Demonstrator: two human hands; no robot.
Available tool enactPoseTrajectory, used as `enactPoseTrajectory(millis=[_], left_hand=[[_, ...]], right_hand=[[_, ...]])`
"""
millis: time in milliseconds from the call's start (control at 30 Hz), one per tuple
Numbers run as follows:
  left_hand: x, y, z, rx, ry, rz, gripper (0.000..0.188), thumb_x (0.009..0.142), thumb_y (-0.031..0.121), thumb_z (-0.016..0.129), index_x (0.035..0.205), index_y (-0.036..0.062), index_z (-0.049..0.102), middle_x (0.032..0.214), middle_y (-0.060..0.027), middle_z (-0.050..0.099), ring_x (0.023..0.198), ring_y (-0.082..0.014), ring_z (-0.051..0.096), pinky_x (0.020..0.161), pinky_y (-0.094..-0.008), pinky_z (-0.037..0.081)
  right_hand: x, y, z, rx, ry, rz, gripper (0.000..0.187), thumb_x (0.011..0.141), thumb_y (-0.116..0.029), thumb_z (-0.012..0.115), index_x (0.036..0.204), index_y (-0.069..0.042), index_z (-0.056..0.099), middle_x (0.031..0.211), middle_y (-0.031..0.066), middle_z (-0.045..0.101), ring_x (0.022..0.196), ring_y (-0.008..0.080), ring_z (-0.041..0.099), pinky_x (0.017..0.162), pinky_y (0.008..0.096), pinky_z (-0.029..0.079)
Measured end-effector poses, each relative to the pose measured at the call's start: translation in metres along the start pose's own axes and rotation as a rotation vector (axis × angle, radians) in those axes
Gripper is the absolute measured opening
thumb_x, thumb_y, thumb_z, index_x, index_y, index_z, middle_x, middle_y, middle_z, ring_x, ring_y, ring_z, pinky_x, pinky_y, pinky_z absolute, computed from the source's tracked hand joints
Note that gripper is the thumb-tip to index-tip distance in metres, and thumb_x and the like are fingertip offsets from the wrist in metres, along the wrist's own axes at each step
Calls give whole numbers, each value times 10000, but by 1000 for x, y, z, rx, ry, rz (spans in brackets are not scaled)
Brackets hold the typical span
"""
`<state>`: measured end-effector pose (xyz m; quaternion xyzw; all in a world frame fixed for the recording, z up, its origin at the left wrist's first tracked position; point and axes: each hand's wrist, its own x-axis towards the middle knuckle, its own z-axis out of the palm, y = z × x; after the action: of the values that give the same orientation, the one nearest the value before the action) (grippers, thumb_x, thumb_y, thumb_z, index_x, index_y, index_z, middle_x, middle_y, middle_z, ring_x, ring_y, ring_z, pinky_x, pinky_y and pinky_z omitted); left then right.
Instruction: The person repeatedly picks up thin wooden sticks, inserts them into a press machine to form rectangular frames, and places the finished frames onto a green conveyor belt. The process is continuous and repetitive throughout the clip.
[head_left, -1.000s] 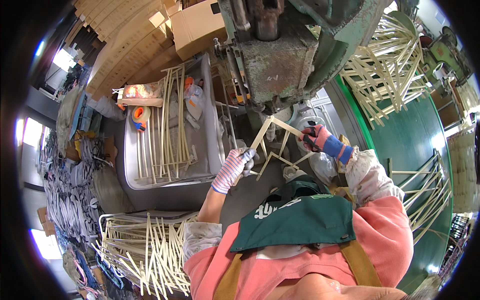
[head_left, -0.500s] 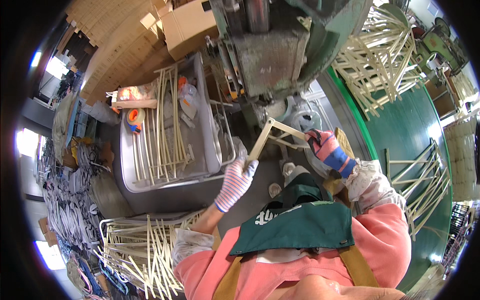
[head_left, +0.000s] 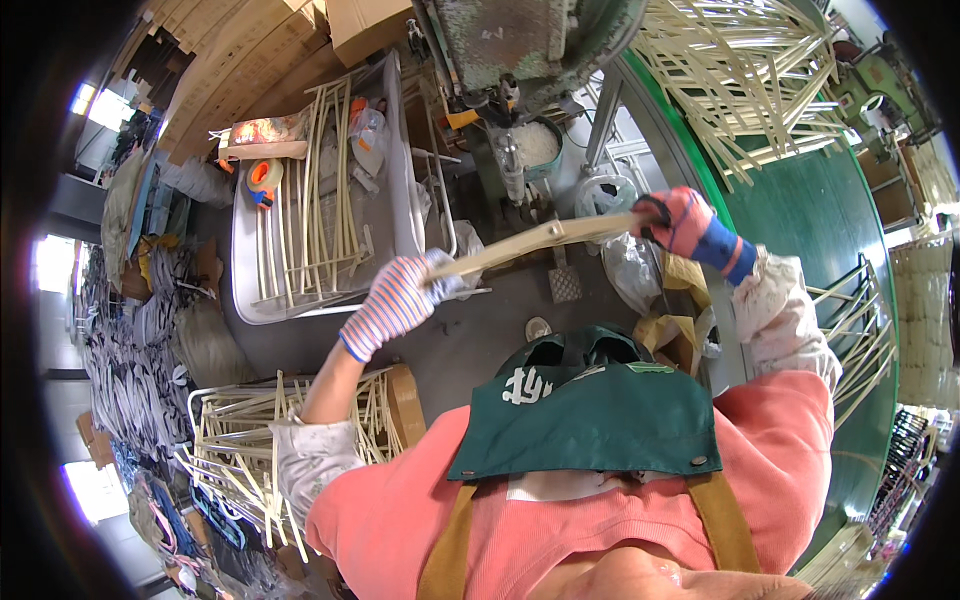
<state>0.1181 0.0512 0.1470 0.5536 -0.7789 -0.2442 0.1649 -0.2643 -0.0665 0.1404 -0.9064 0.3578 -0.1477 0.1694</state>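
My left hand [head_left: 392, 303], in a striped knit glove, grips one end of a pair of hinged cream strips [head_left: 520, 243]. The strips are slim and flat, with a joint near the middle, and they lie almost in one line. At their other end my right hand [head_left: 690, 235], in a pink and blue glove, is closed on them. Both hands hold the strips raised in front of my green apron [head_left: 590, 425]. Beyond them stands a worn green machine [head_left: 505, 55], whose lower head [head_left: 510, 165] is apart from the strips.
A grey-white tub [head_left: 250, 318] at the left holds strips and a tape roll [head_left: 263, 175]. More strips fill a rack [head_left: 230, 435] at lower left. Strips [head_left: 740, 75] lie heaped on the green table [head_left: 790, 215]. A foot pedal [head_left: 565, 284] sits beneath the machine.
The hinged strips have gone from a sharp bend to nearly straight. My hands have moved apart, the left leftward and the right up and rightward. The view has shifted, with the machine higher up.
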Motion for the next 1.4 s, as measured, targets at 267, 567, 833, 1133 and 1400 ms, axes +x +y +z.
enactPoseTrajectory(millis=[267, 567, 833, 1133, 1400], left_hand=[[27, 25, -15, -620, -24, -224, 282, 824, 256, 682, 924, 4, 608, 730, 35, 564, 628, -30, 485, 562, -190, 405], [-20, 234, 143, -1222, -700, 59, 364, 919, 231, 548, 1152, -39, 477, 819, -70, 605, 757, -169, 606, 624, -364, 475], [-8, 366, 253, -539, -463, 214, 685, 875, 445, 520, 1141, -170, 378, 688, -232, 615, 656, -374, 625, 594, -450, 500], [-8, 383, 276, -537, -422, 404, 483, 867, 418, 509, 819, -56, 585, 686, -218, 612, 646, -359, 617, 596, -439, 492], [35, 156, 156, -1443, -381, 24, 664, 636, 134, 611, 1257, -60, 477, 648, -4, 490, 546, -80, 431, 512, -211, 344]], right_hand=[[-3, 24, -72, 646, -166, 213, 388, 950, -384, 467, 907, -48, 656, 585, -23, 562, 469, 17, 480, 418, 170, 375], [-103, 109, -36, 604, 466, 29, 453, 919, -348, 507, 614, -23, 587, 524, 3, 518, 476, 78, 436, 441, 251, 322], [-121, 180, 2, 1159, 1155, 252, 382, 915, -212, 490, 1202, 38, 520, 1152, 179, 590, 1035, 274, 575, 879, 324, 466], [-144, 178, -34, 1544, 438, 242, 500, 941, -256, 451, 1354, 7, 345, 1388, 217, 366, 1331, 324, 305, 1111, 440, 240], [-163, 144, -26, -284, 276, -186, 260, 785, -167, 602, 1025, -66, 590, 979, 154, 554, 900, 309, 545, 785, 373, 450]])
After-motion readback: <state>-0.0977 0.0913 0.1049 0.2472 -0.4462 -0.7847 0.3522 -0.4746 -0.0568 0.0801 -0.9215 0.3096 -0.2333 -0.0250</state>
